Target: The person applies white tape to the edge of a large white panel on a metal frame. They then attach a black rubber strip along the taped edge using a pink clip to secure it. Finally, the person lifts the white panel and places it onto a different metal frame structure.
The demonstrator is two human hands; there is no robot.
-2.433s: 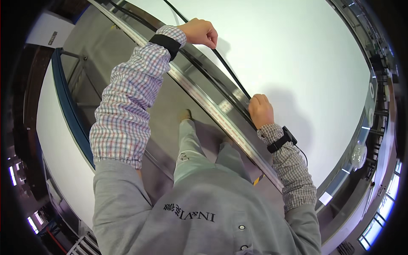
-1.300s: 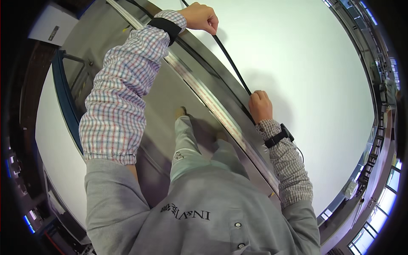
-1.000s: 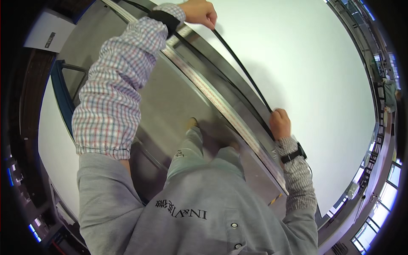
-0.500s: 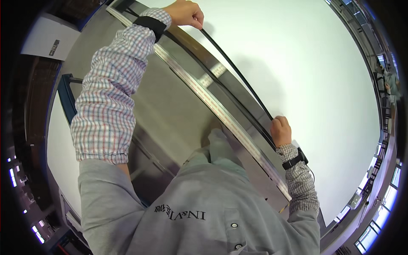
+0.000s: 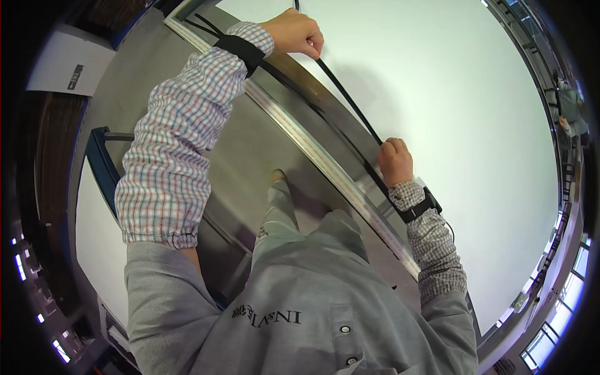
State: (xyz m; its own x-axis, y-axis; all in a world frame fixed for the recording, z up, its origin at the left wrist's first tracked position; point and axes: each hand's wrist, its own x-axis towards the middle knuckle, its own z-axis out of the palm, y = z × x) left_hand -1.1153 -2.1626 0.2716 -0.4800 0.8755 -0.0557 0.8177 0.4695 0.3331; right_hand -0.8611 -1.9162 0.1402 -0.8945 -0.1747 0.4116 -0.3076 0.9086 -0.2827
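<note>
One white panel (image 5: 469,131) spreads on the right, beside one pale metal rail (image 5: 312,150). One black strip (image 5: 350,102) runs along the panel's near edge, held in two places: the left hand (image 5: 292,34) pinches it farther up, the right hand (image 5: 396,162) grips it lower.

Behind the left hand (image 5: 294,32) I see a wide black band (image 5: 242,53) over a puckered sleeve cover (image 5: 169,150), checked white, red and blue. Behind the right hand (image 5: 395,161), a finer-checked cover (image 5: 437,256) carries a black strap (image 5: 414,211) and thin cord (image 5: 451,231). Farther from both hands: grey shirt (image 5: 269,350), dark lettering (image 5: 287,317), round buttons (image 5: 345,329), greyish trousers (image 5: 283,209) with a small dark mark (image 5: 262,233), tan shoe (image 5: 277,175).
</note>
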